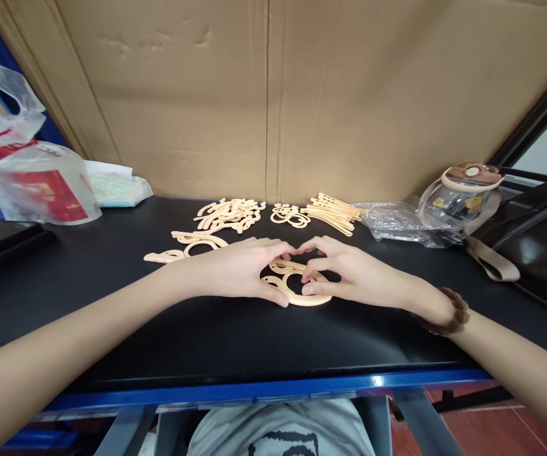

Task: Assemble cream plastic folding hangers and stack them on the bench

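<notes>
On the black tabletop, a beige plastic ring-shaped piece (pixel 308 300) with slotted arms lies between my two hands. My left hand (pixel 242 266) is curled over its left side, with the thumb at the near edge and the fingers beyond. My right hand (pixel 349 266) grips the ring's right side between bent fingers and thumb. The index fingertips of both hands almost meet at the far side. Left of these, a similar beige ring piece with arms (pixel 180 253) rests flat, partly hidden by my left hand.
Behind lie a heap of curved beige parts (pixel 230 214), some small looped parts (pixel 289 215) and a stack of long strips (pixel 333 212). Clear plastic wrap (pixel 397 221), a bottle (pixel 466 196) and a dark bag (pixel 534 240) stand right. A plastic bag with a container (pixel 49 183), a tissue pack (pixel 118 185) and a dark device (pixel 7 240) sit left.
</notes>
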The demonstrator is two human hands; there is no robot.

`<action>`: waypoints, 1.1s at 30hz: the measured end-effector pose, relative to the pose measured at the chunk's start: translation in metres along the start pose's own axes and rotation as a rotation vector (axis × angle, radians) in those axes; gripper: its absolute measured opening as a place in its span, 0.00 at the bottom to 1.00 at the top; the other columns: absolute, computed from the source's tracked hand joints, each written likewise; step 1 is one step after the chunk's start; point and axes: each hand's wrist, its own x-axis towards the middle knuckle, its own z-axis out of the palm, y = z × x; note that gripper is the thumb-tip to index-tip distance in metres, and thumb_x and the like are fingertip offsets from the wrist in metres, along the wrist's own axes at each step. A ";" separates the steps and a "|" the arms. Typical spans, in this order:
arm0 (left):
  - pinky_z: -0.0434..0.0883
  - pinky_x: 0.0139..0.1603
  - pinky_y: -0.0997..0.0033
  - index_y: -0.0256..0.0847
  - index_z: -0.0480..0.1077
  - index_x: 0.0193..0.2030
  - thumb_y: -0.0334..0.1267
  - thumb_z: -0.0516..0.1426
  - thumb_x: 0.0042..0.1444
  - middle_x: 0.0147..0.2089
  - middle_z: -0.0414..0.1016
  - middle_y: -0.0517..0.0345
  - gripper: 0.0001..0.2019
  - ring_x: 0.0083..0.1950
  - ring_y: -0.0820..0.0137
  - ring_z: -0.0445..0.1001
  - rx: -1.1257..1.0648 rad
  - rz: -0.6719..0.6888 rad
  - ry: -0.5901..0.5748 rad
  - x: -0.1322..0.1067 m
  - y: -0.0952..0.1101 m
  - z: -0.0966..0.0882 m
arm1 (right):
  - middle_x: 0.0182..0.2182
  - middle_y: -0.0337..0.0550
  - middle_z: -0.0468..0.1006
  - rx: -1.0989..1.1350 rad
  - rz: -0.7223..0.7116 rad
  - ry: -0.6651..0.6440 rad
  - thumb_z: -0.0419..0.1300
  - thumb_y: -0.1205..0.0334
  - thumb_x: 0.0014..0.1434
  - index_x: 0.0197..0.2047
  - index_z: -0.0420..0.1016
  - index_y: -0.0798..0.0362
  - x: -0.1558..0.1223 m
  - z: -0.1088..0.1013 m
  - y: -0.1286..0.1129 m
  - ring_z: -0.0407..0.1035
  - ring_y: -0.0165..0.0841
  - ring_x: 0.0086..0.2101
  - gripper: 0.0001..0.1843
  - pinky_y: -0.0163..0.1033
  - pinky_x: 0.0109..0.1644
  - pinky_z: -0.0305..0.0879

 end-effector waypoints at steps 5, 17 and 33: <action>0.62 0.48 0.65 0.38 0.64 0.56 0.63 0.55 0.52 0.49 0.69 0.50 0.34 0.50 0.58 0.67 0.158 -0.005 0.100 0.004 0.001 0.009 | 0.63 0.41 0.58 0.140 -0.032 -0.050 0.54 0.45 0.62 0.52 0.75 0.41 0.003 0.004 0.003 0.56 0.39 0.59 0.19 0.44 0.60 0.57; 0.63 0.53 0.66 0.44 0.63 0.58 0.55 0.58 0.54 0.54 0.66 0.53 0.28 0.56 0.61 0.63 -0.032 0.036 0.041 0.004 0.001 0.012 | 0.57 0.45 0.65 0.018 -0.069 0.029 0.50 0.55 0.67 0.54 0.74 0.44 0.003 0.001 0.008 0.63 0.36 0.53 0.17 0.44 0.56 0.62; 0.58 0.59 0.67 0.43 0.68 0.54 0.47 0.51 0.64 0.57 0.65 0.53 0.16 0.60 0.65 0.59 -0.166 0.160 -0.062 0.006 -0.003 0.012 | 0.50 0.51 0.69 -0.534 -0.284 0.133 0.47 0.63 0.68 0.45 0.75 0.54 0.009 0.018 -0.002 0.64 0.37 0.46 0.16 0.44 0.49 0.66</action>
